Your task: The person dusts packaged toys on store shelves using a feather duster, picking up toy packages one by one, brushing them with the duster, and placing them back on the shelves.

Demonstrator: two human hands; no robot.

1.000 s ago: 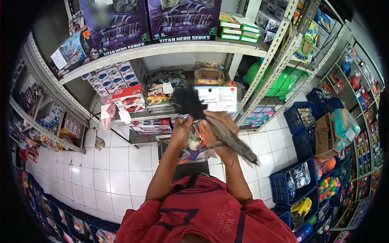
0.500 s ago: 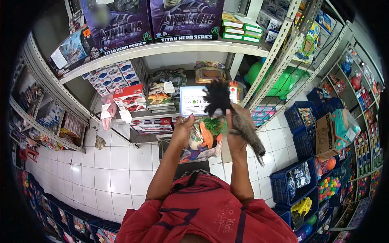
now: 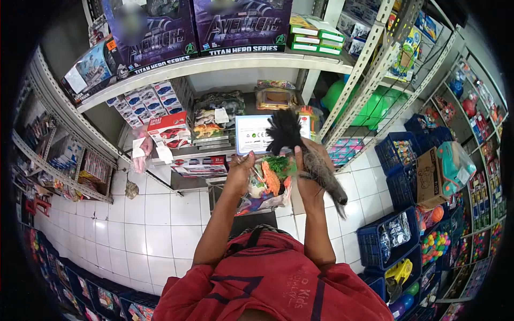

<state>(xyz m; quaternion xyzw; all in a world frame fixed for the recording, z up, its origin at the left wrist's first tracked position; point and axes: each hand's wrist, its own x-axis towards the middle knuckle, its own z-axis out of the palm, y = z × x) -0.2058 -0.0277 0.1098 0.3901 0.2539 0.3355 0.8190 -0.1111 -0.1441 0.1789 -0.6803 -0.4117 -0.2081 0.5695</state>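
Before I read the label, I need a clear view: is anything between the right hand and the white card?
Yes, the black duster head, extending from the right hand, covers the centre-right of the white card in this view. Whether it touches cannot be told. Nothing else visible intervenes.

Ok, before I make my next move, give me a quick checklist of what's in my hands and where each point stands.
1. Left hand gripping the bag: ok, at its upper left.
2. Right hand holding the duster: ok.
3. Card unobstructed: not ok, the duster covers part of it.
4. Orange toy visible in the bag: ok.
5. Bag fully sealed: cannot tell.
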